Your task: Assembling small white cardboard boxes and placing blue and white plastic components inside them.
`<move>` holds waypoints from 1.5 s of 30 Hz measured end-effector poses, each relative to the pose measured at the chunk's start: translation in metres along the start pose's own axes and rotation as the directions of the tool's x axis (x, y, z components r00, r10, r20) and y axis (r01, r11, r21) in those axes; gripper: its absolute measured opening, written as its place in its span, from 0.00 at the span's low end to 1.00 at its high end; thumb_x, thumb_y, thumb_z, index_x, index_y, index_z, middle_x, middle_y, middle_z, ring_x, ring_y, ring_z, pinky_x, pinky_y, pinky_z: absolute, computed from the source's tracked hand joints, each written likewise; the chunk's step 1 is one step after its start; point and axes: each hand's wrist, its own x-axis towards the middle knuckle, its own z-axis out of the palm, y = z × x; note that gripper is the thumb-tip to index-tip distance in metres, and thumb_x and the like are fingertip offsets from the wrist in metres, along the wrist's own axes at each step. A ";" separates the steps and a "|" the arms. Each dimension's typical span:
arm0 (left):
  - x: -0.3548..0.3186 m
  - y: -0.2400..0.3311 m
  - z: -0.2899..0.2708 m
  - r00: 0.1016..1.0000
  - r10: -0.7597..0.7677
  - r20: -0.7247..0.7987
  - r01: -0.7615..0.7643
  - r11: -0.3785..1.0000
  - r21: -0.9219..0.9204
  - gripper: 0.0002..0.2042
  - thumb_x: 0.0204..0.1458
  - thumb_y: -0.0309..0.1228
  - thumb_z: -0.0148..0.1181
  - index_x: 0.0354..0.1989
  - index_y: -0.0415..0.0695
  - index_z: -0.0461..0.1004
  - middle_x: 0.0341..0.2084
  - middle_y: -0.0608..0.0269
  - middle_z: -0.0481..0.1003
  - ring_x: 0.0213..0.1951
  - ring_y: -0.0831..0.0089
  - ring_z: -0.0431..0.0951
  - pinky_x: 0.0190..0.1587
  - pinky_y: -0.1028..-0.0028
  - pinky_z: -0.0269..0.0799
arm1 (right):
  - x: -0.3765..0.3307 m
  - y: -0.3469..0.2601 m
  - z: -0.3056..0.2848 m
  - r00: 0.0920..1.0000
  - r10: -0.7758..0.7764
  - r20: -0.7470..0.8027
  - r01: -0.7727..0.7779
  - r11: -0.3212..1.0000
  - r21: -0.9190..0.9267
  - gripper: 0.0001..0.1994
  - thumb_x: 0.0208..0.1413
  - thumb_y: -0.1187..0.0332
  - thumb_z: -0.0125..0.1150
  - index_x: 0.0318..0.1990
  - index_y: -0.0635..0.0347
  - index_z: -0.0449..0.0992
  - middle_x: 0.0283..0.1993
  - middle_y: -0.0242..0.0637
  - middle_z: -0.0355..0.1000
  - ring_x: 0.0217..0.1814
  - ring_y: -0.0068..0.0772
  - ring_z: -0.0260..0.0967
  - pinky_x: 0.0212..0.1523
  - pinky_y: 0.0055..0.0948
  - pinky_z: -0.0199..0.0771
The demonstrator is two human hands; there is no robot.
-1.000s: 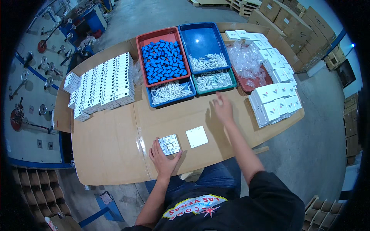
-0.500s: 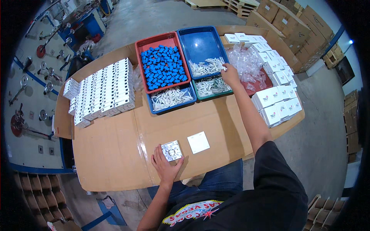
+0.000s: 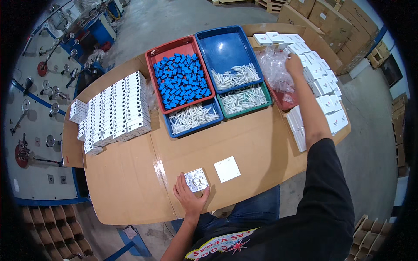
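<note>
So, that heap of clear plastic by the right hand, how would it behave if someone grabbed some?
The clear plastic looks thin and crumpled, so it would probably be floppy and very light. Its shiny highlights hint that it may be slippery. Being loosely heaped in the red tray, several pieces might come up together.

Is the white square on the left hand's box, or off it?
Off: the white square lies on the cardboard, a gap between it and the box at the left hand.
</note>
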 end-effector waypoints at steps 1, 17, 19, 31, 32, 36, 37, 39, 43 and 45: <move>0.002 0.002 0.001 1.000 0.015 0.008 -0.015 1.000 -0.008 0.54 0.43 0.55 0.73 0.73 0.35 0.53 0.68 0.45 0.60 0.72 0.52 0.56 0.73 0.48 0.44 | 0.015 0.018 -0.004 1.000 -0.013 -0.011 0.013 1.000 -0.028 0.18 0.56 0.67 0.55 0.51 0.64 0.80 0.50 0.59 0.78 0.56 0.59 0.75 0.58 0.52 0.74; 0.002 -0.005 0.001 0.994 -0.037 0.098 0.029 0.997 0.077 0.56 0.45 0.59 0.68 0.74 0.33 0.50 0.70 0.43 0.58 0.74 0.49 0.54 0.74 0.48 0.41 | 0.107 0.023 0.073 0.975 -0.149 0.164 0.187 0.952 -0.243 0.18 0.59 0.61 0.62 0.57 0.46 0.79 0.57 0.39 0.79 0.59 0.50 0.76 0.63 0.54 0.68; 0.003 -0.003 0.001 0.991 -0.039 0.127 0.030 0.997 0.075 0.55 0.45 0.60 0.67 0.74 0.32 0.51 0.70 0.42 0.58 0.74 0.49 0.54 0.74 0.47 0.41 | 0.114 0.022 0.087 0.980 -0.118 0.162 0.157 0.954 -0.256 0.19 0.59 0.61 0.62 0.57 0.46 0.78 0.57 0.38 0.79 0.59 0.49 0.76 0.64 0.55 0.67; 0.001 -0.005 0.000 0.996 -0.023 0.084 0.016 0.997 0.075 0.55 0.46 0.60 0.67 0.74 0.34 0.51 0.70 0.42 0.58 0.73 0.50 0.55 0.73 0.47 0.43 | 0.109 0.023 0.041 0.973 -0.089 -0.213 0.131 0.973 0.191 0.13 0.61 0.65 0.64 0.50 0.57 0.82 0.45 0.41 0.84 0.46 0.39 0.83 0.49 0.32 0.79; 0.002 -0.005 0.001 0.997 -0.006 0.074 0.002 0.998 0.061 0.55 0.46 0.60 0.67 0.74 0.34 0.51 0.70 0.42 0.58 0.73 0.50 0.55 0.73 0.47 0.43 | 0.107 0.025 0.024 0.968 -0.089 -0.235 0.134 0.974 0.183 0.13 0.61 0.65 0.64 0.50 0.57 0.82 0.45 0.41 0.84 0.46 0.39 0.83 0.49 0.32 0.79; 0.004 0.000 0.000 0.999 0.028 0.046 -0.028 1.000 -0.001 0.53 0.46 0.55 0.69 0.74 0.35 0.50 0.71 0.43 0.57 0.73 0.50 0.54 0.73 0.46 0.43 | 0.082 0.033 -0.022 0.988 -0.101 -0.113 0.150 0.746 0.648 0.13 0.59 0.70 0.63 0.50 0.66 0.81 0.43 0.40 0.84 0.45 0.28 0.82 0.47 0.26 0.78; 0.004 0.001 -0.002 0.998 0.013 0.056 -0.011 1.000 -0.029 0.52 0.46 0.52 0.70 0.75 0.36 0.50 0.71 0.43 0.56 0.73 0.49 0.53 0.73 0.46 0.43 | 0.068 0.030 -0.035 0.995 -0.087 -0.056 0.100 0.658 0.746 0.13 0.59 0.73 0.62 0.50 0.68 0.80 0.43 0.40 0.84 0.45 0.28 0.81 0.47 0.25 0.78; -0.002 -0.005 -0.001 1.000 0.014 0.011 -0.013 0.999 -0.033 0.52 0.47 0.52 0.69 0.74 0.35 0.51 0.71 0.42 0.56 0.73 0.50 0.54 0.73 0.46 0.43 | 0.021 -0.006 -0.069 0.994 -0.109 0.026 0.038 0.545 0.838 0.14 0.59 0.76 0.60 0.52 0.69 0.78 0.44 0.40 0.83 0.44 0.27 0.81 0.47 0.23 0.78; -0.010 -0.007 -0.002 0.998 0.008 -0.060 -0.016 0.991 -0.132 0.48 0.48 0.47 0.70 0.73 0.35 0.54 0.71 0.41 0.56 0.73 0.48 0.54 0.73 0.47 0.43 | -0.076 -0.062 -0.149 0.972 -0.212 0.105 0.030 0.553 0.833 0.14 0.60 0.79 0.59 0.53 0.69 0.78 0.43 0.39 0.83 0.43 0.25 0.80 0.47 0.23 0.78; -0.010 -0.005 -0.005 0.989 0.034 -0.146 -0.068 0.969 -0.236 0.39 0.51 0.36 0.68 0.70 0.35 0.60 0.69 0.41 0.59 0.70 0.47 0.59 0.72 0.52 0.51 | -0.123 -0.076 -0.178 0.937 -0.312 0.159 0.028 0.519 0.854 0.14 0.61 0.78 0.60 0.53 0.67 0.78 0.43 0.38 0.83 0.43 0.24 0.79 0.46 0.24 0.78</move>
